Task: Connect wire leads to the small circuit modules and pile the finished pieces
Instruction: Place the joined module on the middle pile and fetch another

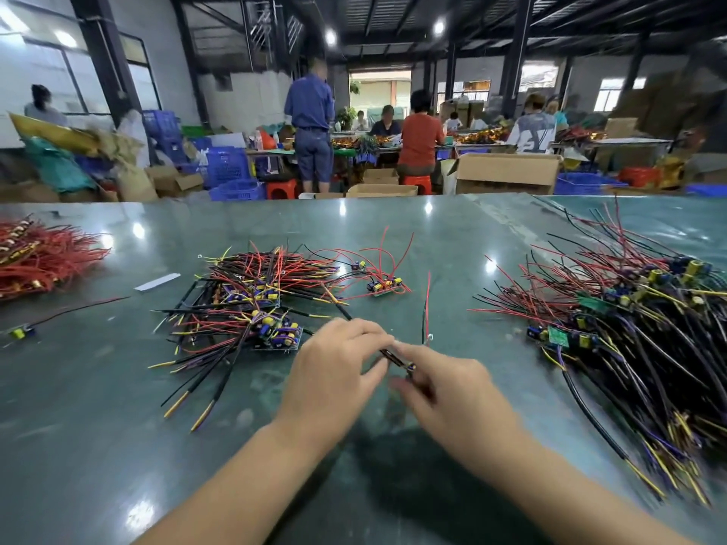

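**A:** What's the head view giving you?

**B:** I see both hands meeting low in the middle of the frame. My left hand (334, 371) has its fingers (369, 332) curled and pinching one end of a thin dark wire lead (393, 357). My right hand (452, 391) pinches the other end, where a small circuit module with blue and yellow parts (410, 367) just peeks out past the fingertips. I can't tell whether the joint is made; it's blurred.

**A:** How far along are we?

**B:** I'd judge somewhere in the middle. Left of centre lies a tangled pile of modules with red, black and yellow leads (251, 304), which I take for the finished ones. At the right edge sprawls a larger heap of modules and long black and red wires (613, 332), probably the stock left to do. A couple of loose modules with red leads (383, 287) lie between them, above the hands, and one red-and-black lead (427, 308) stands up just beside my right hand.

**A:** And the surface, the room?

**B:** It's a glossy dark-green counter (118, 446) reflecting the ceiling lamps. At the upper left edge of it sits a bundle of red wires (43, 257), with a white paper strip (157, 282) nearby. Beyond the counter is a workshop: blue plastic crates (228, 171), cardboard boxes (507, 173), and several people at far benches.
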A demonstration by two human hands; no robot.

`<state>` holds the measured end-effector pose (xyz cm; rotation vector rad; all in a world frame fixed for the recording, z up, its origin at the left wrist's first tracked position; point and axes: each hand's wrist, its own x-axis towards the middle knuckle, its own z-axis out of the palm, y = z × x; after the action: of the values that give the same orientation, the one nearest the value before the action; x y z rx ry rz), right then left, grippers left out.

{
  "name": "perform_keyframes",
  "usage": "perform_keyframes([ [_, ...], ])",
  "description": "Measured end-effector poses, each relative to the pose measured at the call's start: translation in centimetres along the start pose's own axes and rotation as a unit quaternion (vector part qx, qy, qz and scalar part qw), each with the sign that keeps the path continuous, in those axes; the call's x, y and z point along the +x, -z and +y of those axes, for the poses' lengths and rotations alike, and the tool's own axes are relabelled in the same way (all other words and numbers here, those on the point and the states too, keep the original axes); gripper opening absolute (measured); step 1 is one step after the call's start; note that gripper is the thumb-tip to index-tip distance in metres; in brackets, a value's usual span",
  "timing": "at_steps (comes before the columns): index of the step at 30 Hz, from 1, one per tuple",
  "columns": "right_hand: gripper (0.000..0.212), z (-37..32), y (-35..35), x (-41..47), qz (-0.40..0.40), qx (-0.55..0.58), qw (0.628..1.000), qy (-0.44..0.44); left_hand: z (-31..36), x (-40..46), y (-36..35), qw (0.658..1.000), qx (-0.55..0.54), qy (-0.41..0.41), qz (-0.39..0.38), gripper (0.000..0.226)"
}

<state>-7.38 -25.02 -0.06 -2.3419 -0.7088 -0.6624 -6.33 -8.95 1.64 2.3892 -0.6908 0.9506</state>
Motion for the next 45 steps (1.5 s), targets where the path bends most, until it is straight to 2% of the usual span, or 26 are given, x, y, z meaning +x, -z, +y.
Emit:
perform_keyframes([
  [2, 0.006, 0.4, 0.4, 0.1, 0.050, -0.004, 0.999, -0.003, -0.1, -0.2, 0.1, 0.999, -0.045, -0.013, 0.011, 0.026],
  [4, 0.005, 1.1, 0.7, 0.2, 0.054, -0.017, 0.998, -0.015, 0.3, -0.5, 0.2, 0.983, -0.179, 0.012, 0.032, 0.025],
  [6, 0.007, 1.7, 0.9, 0.3, 0.082, -0.033, 0.995, -0.056, 1.0, -0.7, 0.3, 0.927, -0.361, 0.083, 0.064, 0.014],
  [7, 0.007, 2.0, 1.1, 0.5, 0.105, -0.035, 0.991, -0.077, 1.2, -0.7, 0.3, 0.901, -0.413, 0.116, 0.069, 0.013],
  [9, 0.010, 2.1, 1.5, 0.6, 0.139, -0.015, 0.985, -0.100, 0.8, -0.8, 0.2, 0.891, -0.422, 0.164, 0.013, 0.026],
  [11, 0.014, 2.0, 1.7, 0.5, 0.138, 0.040, 0.984, -0.109, 0.7, -0.8, -0.1, 0.892, -0.386, 0.225, -0.073, 0.041],
  [13, 0.014, 1.3, 1.7, 0.3, 0.123, 0.095, 0.984, -0.084, 0.8, -0.8, -0.6, 0.879, -0.354, 0.299, -0.111, 0.051],
  [15, 0.009, 0.6, 1.6, 0.2, 0.101, 0.120, 0.987, -0.025, 1.0, -0.6, -1.1, 0.871, -0.341, 0.333, -0.119, 0.043],
  [18, 0.011, 0.3, 1.4, 0.0, 0.065, 0.126, 0.989, 0.040, 1.2, -0.4, -1.1, 0.838, -0.407, 0.350, -0.097, 0.029],
  [22, 0.006, 0.5, 1.6, -0.1, 0.066, 0.129, 0.987, 0.071, 1.7, 0.0, -1.0, 0.799, -0.448, 0.393, -0.080, 0.029],
  [25, 0.009, 0.6, 1.5, 0.0, 0.064, 0.141, 0.986, 0.068, 1.9, 0.2, -0.9, 0.751, -0.492, 0.435, -0.069, 0.031],
  [27, 0.007, 0.7, 1.3, 0.0, 0.065, 0.135, 0.986, 0.069, 1.8, 0.4, -0.8, 0.734, -0.503, 0.453, -0.058, 0.034],
  [29, 0.009, 1.0, 1.1, -0.1, 0.069, 0.133, 0.987, 0.062, 1.4, 0.5, -0.9, 0.731, -0.500, 0.462, -0.045, 0.040],
  [31, 0.009, 1.2, 0.9, -0.1, 0.062, 0.190, 0.980, 0.024, 1.1, 0.5, -0.9, 0.736, -0.498, 0.458, -0.028, 0.042],
  [34, 0.005, 1.1, 0.5, 0.1, 0.064, 0.313, 0.947, -0.038, 0.6, 0.5, -1.0, 0.751, -0.491, 0.441, 0.004, 0.038],
  [38, 0.010, 0.8, 0.5, 0.3, 0.088, 0.418, 0.900, -0.083, -0.2, 0.7, -0.7, 0.763, -0.481, 0.423, 0.086, 0.036],
  [42, 0.016, 0.9, 1.0, 0.5, 0.111, 0.446, 0.879, -0.128, -1.5, 0.9, 0.0, 0.766, -0.468, 0.410, 0.159, 0.039],
  [45, 0.018, 0.9, 1.1, 0.7, 0.127, 0.442, 0.876, -0.143, -1.9, 0.9, 0.0, 0.761, -0.466, 0.415, 0.179, 0.040],
])
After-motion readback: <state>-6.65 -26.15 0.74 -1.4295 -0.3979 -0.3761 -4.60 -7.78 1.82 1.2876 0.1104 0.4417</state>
